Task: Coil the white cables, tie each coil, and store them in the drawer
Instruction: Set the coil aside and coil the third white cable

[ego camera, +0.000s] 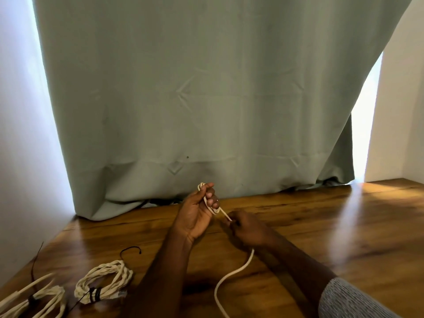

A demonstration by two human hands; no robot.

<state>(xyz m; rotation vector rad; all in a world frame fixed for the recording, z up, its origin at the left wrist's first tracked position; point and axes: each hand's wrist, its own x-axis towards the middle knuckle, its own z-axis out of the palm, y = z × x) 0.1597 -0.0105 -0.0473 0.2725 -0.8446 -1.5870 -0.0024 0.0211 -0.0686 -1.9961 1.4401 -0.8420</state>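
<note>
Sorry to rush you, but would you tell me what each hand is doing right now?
Left hand: closed, holding the started coil of white cable.
Right hand: closed, pinching the same cable's running length.

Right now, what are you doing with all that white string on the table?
A person is winding a white cable into a small coil. The left hand grips the loops that are started, and the right hand pinches the strand just beside them, feeding it in. The rest trails loose across the wooden table toward the person. Two other coils are already done: one tied coil with a dark tie lies at the left, and a second coil sits at the table's edge. No drawer is in view.
</note>
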